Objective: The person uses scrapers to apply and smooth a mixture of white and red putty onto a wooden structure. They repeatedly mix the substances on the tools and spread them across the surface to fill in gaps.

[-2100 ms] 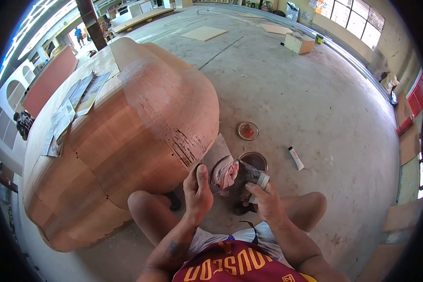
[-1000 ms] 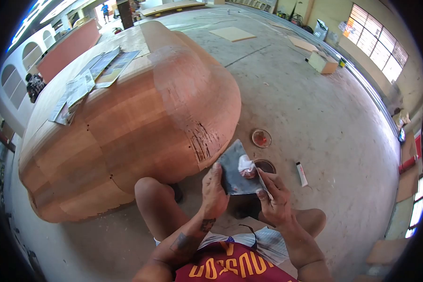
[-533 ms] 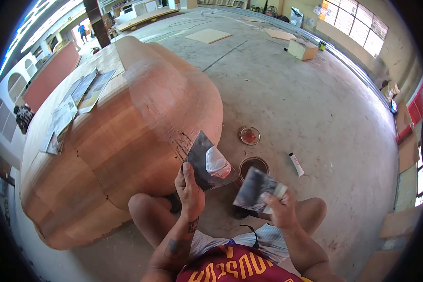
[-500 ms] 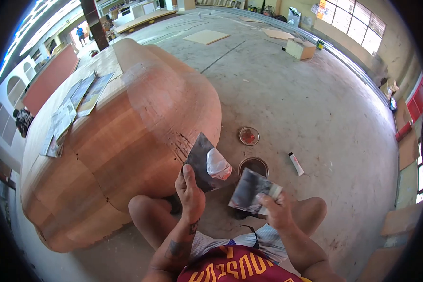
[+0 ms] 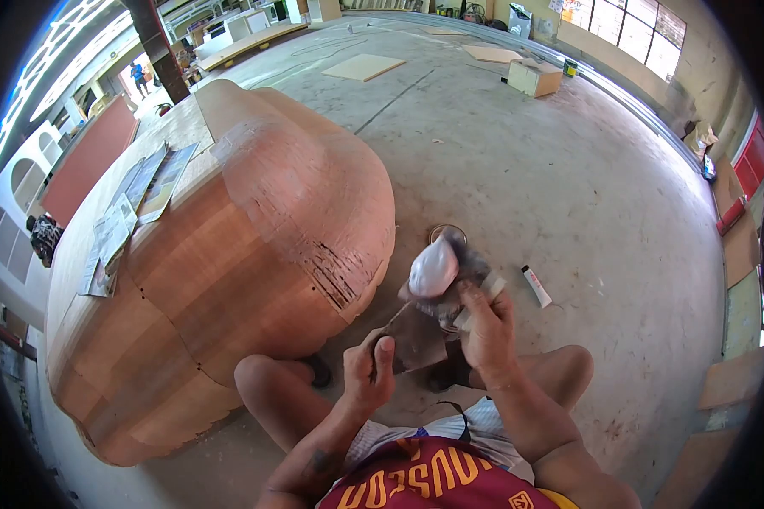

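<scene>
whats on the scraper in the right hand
A smooth whitish lump of paste sits on the scraper's dark blade; the blade surface beneath the lump is covered.

Paste on blade, tube to right

Floor: grey, stained, one dark seam. Far right: pale wall with bright gridded window. Far left: dark post. Left: reddish panel, beside white frame with arched openings.

Smooth, glossy white paste — a matt wooden form, rough at its streaked patch — matt newspaper sheets.
</scene>
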Demonstrator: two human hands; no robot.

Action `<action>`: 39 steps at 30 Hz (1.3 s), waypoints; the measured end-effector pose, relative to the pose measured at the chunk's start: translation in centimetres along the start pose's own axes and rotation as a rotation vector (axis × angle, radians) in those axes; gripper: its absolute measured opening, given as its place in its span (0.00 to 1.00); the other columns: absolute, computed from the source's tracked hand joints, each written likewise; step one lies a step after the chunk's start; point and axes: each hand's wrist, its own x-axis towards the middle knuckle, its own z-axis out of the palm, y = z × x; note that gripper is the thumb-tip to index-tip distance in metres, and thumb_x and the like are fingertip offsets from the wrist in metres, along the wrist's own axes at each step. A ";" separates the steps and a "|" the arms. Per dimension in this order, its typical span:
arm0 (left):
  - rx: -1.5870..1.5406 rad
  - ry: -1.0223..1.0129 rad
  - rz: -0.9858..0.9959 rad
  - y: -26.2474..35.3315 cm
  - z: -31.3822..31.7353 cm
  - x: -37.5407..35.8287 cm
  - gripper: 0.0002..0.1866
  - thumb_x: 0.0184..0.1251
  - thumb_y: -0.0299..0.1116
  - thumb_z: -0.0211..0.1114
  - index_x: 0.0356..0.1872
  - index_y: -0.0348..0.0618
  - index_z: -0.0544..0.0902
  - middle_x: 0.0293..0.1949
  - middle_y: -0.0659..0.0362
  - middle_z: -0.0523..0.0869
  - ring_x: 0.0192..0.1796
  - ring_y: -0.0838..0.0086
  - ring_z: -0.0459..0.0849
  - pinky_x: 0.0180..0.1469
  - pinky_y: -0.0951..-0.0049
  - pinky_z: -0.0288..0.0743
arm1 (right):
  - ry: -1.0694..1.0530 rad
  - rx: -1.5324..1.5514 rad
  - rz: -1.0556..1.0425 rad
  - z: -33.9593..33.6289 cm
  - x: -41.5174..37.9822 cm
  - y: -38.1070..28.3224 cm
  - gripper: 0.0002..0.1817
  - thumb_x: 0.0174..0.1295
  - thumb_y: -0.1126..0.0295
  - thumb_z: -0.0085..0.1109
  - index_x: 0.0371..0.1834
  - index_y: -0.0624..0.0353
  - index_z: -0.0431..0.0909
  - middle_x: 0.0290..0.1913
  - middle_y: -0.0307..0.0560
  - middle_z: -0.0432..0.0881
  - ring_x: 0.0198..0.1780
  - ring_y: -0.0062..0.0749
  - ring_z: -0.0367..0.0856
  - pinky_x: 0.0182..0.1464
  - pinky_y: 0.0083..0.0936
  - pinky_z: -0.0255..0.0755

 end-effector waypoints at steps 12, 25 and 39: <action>-1.188 0.340 -0.428 -1.8 1.7 2.9 0.19 0.84 0.44 0.52 0.60 0.40 0.78 0.51 0.61 0.85 0.53 0.74 0.85 0.56 0.69 0.81 | -0.416 -1.054 -0.684 0.6 -0.7 -0.1 0.21 0.62 0.79 0.65 0.60 0.58 0.82 0.52 0.52 0.83 0.50 0.46 0.85 0.51 0.36 0.80; -0.934 0.490 -0.354 -5.4 1.6 3.0 0.22 0.86 0.43 0.47 0.53 0.34 0.82 0.44 0.62 0.84 0.44 0.81 0.80 0.48 0.76 0.78 | -0.553 -1.598 -0.434 1.7 1.1 -7.3 0.22 0.64 0.72 0.61 0.62 0.49 0.78 0.52 0.47 0.83 0.50 0.46 0.84 0.48 0.39 0.79; -0.700 0.644 -0.317 -4.4 3.0 2.8 0.22 0.87 0.43 0.47 0.52 0.33 0.82 0.43 0.64 0.84 0.43 0.83 0.77 0.48 0.78 0.74 | -0.555 -1.623 -0.768 6.4 0.8 -4.7 0.20 0.57 0.77 0.61 0.54 0.54 0.84 0.45 0.43 0.86 0.45 0.45 0.86 0.44 0.37 0.80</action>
